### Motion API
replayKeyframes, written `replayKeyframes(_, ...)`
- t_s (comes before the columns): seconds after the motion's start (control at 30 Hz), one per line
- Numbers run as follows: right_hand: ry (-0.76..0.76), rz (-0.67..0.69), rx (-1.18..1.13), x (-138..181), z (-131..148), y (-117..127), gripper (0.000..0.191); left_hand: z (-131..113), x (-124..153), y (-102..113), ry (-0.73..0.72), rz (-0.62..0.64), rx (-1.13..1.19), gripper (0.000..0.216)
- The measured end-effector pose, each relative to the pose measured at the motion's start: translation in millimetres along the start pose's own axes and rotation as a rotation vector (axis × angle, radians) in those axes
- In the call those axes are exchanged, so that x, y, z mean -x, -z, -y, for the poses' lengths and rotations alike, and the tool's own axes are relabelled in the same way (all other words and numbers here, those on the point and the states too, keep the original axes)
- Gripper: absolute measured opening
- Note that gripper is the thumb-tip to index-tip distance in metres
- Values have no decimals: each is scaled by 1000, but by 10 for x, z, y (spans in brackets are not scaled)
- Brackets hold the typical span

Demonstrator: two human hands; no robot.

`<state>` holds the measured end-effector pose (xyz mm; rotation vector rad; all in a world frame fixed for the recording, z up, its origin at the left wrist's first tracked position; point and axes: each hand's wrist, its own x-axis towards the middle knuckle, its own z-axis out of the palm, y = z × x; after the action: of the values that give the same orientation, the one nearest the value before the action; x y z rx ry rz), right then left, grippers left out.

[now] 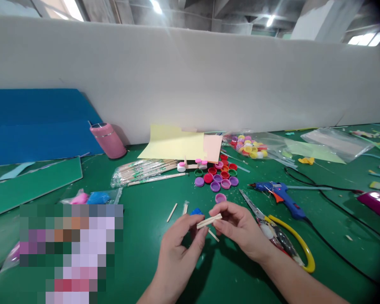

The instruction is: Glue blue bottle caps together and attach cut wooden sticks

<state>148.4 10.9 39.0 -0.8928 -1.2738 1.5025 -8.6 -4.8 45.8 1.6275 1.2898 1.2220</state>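
Both hands meet low in the middle over the green table (145,211). My left hand (177,249) and my right hand (237,228) each pinch one end of a small bundle of short wooden sticks (209,221), held level between them. A blue bottle cap (196,211) shows just behind my left fingers. Loose wooden sticks (172,212) lie on the table beside them. A cluster of red, purple and green bottle caps (220,175) sits just beyond the hands.
Yellow-handled scissors (281,230) and a blue glue gun (280,194) with a black cord lie to the right. A bag of wooden sticks (142,171), a pink cup (107,141), yellow paper (174,143) and a bag of caps (250,145) stand further back. A white wall panel (190,80) closes the rear.
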Motion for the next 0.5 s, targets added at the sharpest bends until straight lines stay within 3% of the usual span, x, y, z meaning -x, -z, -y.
replayKeyframes(0.5, 42, 65, 192, 13, 22, 46, 14, -106, -26, -15, 51, 15, 0, 8)
